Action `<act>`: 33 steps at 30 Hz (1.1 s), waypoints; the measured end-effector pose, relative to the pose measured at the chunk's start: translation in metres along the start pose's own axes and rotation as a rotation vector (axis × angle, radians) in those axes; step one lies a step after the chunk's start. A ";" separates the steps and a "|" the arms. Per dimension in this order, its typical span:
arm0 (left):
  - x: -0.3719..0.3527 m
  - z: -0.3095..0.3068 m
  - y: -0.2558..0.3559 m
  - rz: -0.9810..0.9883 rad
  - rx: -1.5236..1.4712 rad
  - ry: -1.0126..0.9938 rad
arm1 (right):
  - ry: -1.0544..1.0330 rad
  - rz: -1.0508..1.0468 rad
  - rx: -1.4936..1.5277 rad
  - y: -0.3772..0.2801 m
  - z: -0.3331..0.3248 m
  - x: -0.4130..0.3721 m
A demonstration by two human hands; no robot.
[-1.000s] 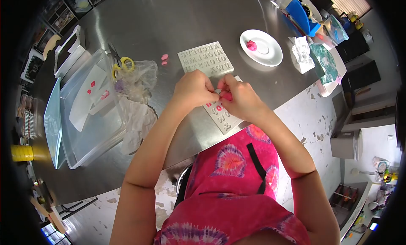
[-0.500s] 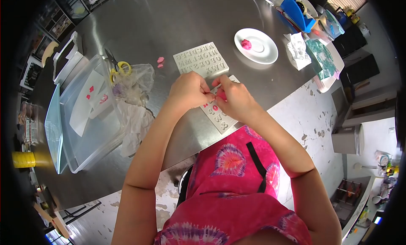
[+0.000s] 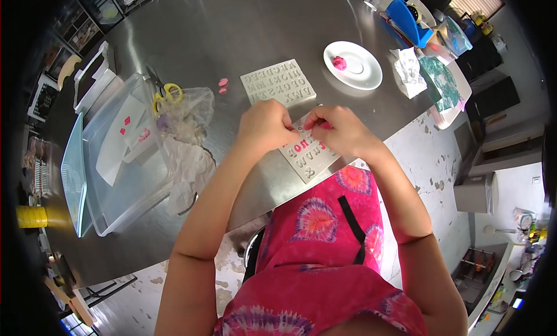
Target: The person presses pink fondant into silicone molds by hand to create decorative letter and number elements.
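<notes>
Under both hands lies a pale grey letter mould, with pink paste filling some of its letter cavities. My left hand rests at its upper left edge, fingers curled and pressed together at the letters; what they pinch, if anything, is hidden. A small lump of pink fondant-like paste shows between the closed fingers of my right hand, over the mould's right side. Just beyond, a second letter mould lies flat, its visible cavities unfilled.
A white saucer holds a pink lump. Pink bits lie left of the moulds. Further left are yellow-handled scissors, a plastic bag and a clear tub. Crumpled tissue lies right; the steel table's edge is near me.
My right hand has moved a little right, away from the left, and its fingers have shifted. More of the pink-filled letters between the hands now shows.
</notes>
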State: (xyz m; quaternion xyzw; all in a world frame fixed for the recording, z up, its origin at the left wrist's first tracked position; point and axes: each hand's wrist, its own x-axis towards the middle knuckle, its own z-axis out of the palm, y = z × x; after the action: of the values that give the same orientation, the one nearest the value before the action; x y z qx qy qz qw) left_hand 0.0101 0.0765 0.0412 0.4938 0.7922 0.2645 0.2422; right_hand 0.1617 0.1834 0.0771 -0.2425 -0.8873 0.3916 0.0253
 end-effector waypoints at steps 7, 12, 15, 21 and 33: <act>0.009 -0.002 -0.021 0.048 -0.345 -0.160 | -0.034 0.088 0.058 0.010 0.010 0.015; 0.011 -0.001 -0.021 0.001 -0.288 -0.154 | 0.045 0.082 -0.009 0.012 0.018 0.024; 0.011 -0.001 -0.018 -0.033 -0.263 -0.147 | 0.041 0.068 -0.009 0.011 0.019 0.026; 0.011 0.002 -0.021 -0.056 -0.285 -0.139 | 0.006 -0.021 -0.080 0.011 0.019 0.031; 0.012 0.007 -0.032 0.010 -0.358 -0.151 | -0.232 0.000 0.012 0.013 0.003 0.054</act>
State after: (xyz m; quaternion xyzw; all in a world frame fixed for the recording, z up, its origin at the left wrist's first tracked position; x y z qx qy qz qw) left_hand -0.0115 0.0768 0.0135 0.4652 0.7095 0.3646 0.3837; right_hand 0.1186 0.2131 0.0575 -0.1954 -0.8818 0.4224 -0.0761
